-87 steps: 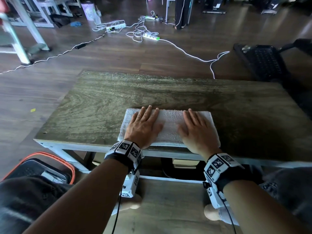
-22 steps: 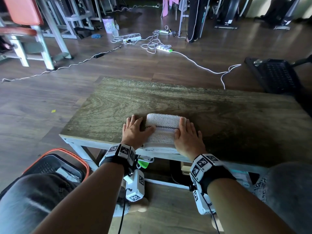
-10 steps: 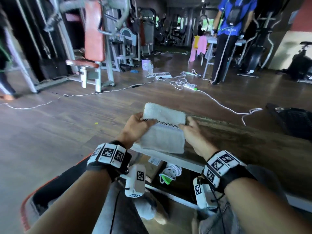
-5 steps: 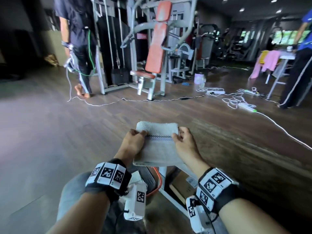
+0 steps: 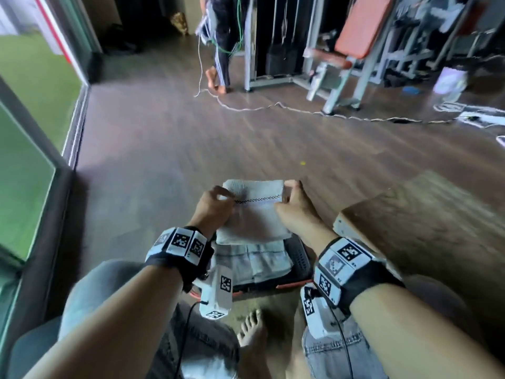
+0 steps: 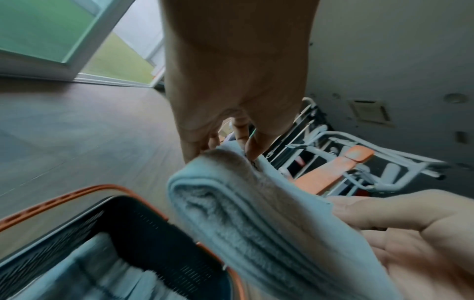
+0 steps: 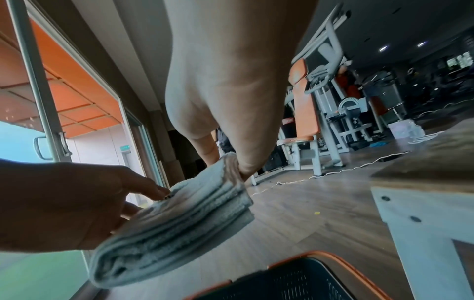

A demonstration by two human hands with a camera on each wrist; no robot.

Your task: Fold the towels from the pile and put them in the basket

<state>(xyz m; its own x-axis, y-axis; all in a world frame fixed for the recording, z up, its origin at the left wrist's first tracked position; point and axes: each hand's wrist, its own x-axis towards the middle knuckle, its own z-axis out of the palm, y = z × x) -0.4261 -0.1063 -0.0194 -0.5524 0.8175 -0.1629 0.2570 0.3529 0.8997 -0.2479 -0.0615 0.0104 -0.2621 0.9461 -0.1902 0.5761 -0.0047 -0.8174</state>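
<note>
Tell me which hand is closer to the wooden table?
Right. The right hand grips the towel beside the table; the left hand grips its other side, farther off.

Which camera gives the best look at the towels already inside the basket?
The head view: it looks down on the folded towels in the basket below the held towel. The left wrist view shows only a blurred corner of them; the right wrist view shows just the basket.
</note>
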